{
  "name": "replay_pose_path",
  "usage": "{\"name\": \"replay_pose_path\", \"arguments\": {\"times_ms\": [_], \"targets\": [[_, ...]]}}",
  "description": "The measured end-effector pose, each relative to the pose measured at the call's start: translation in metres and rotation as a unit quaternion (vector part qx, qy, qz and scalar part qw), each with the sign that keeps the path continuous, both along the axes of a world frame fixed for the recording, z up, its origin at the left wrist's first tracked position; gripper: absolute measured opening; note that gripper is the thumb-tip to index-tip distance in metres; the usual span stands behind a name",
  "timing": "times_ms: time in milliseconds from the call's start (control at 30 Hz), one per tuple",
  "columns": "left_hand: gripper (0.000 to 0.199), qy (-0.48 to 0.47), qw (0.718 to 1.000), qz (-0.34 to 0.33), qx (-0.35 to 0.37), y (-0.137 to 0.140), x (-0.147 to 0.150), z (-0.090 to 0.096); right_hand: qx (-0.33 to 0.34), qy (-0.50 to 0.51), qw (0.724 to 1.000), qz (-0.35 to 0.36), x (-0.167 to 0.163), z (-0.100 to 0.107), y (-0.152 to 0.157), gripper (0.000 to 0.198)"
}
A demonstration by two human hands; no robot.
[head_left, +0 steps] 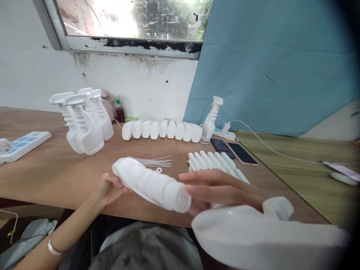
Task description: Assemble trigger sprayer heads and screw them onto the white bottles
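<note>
Here, two hands (111,190), one bottle (149,183).

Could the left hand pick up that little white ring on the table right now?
Probably not without letting go first: the left hand is gripping a bottle, which, from this view, also sits just in front of the ring.

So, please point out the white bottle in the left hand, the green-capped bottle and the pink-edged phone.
White bottle (154,185): head view, ribbed side.
Green-capped bottle (120,113): head view, dark lower part.
Pink-edged phone (242,153): head view, dark screen.
</note>
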State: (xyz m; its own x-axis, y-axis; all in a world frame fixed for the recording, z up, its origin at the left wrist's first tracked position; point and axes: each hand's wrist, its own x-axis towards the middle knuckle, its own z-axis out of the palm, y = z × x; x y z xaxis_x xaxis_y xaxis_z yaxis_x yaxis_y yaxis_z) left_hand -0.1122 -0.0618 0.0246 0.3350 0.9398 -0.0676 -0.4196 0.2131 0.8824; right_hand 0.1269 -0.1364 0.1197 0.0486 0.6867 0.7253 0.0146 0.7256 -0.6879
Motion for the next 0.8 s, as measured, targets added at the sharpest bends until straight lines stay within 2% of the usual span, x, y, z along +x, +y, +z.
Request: {"name": "replay_pose_path", "arguments": {"times_ms": [67, 100, 167, 233, 333, 400, 500, 567, 667, 733, 800], "targets": [[0.057, -0.012, 0.996, -0.062, -0.071, -0.005, 0.001, 0.007, 0.032, -0.118, 0.99, 0.073, 0.012, 0.001, 0.004, 0.021], [0.063, -0.013, 0.993, -0.073, -0.095, -0.007, 0.002, 0.01, 0.056, -0.152, 0.984, 0.079, 0.019, 0.001, 0.007, 0.024], [0.069, -0.007, 0.989, -0.077, -0.123, -0.01, 0.001, 0.016, 0.09, -0.172, 0.98, 0.038, 0.029, 0.002, 0.013, 0.026], [0.071, 0.01, 0.99, -0.079, -0.119, -0.014, 0.0, 0.022, 0.113, -0.153, 0.982, -0.02, 0.033, 0.002, 0.016, 0.022], [0.064, 0.039, 0.992, -0.094, -0.073, -0.018, -0.003, 0.03, 0.115, -0.119, 0.984, -0.065, 0.03, 0.001, 0.016, 0.013], [0.063, 0.049, 0.994, -0.094, -0.003, -0.021, -0.005, 0.032, 0.082, -0.105, 0.985, -0.106, 0.028, 0.0, 0.016, 0.01], [0.09, 0.121, 0.981, -0.06, 0.141, -0.022, -0.005, 0.033, 0.006, -0.089, 0.964, -0.251, 0.03, -0.003, 0.018, 0.013], [0.086, 0.215, 0.954, 0.023, 0.208, -0.018, -0.002, 0.035, -0.036, -0.073, 0.943, -0.321, 0.032, -0.005, 0.021, 0.018], [0.054, 0.353, 0.876, 0.168, 0.282, -0.004, 0.005, 0.039, -0.054, -0.051, 0.942, -0.326, 0.034, -0.001, 0.027, 0.019], [0.045, 0.421, 0.824, 0.2, 0.321, 0.012, 0.009, 0.043, -0.049, -0.041, 0.942, -0.328, 0.037, 0.004, 0.03, 0.013], [0.041, 0.472, 0.791, 0.204, 0.331, 0.032, 0.015, 0.048, -0.027, -0.018, 0.931, -0.364, 0.044, 0.008, 0.03, 0.01]]}}
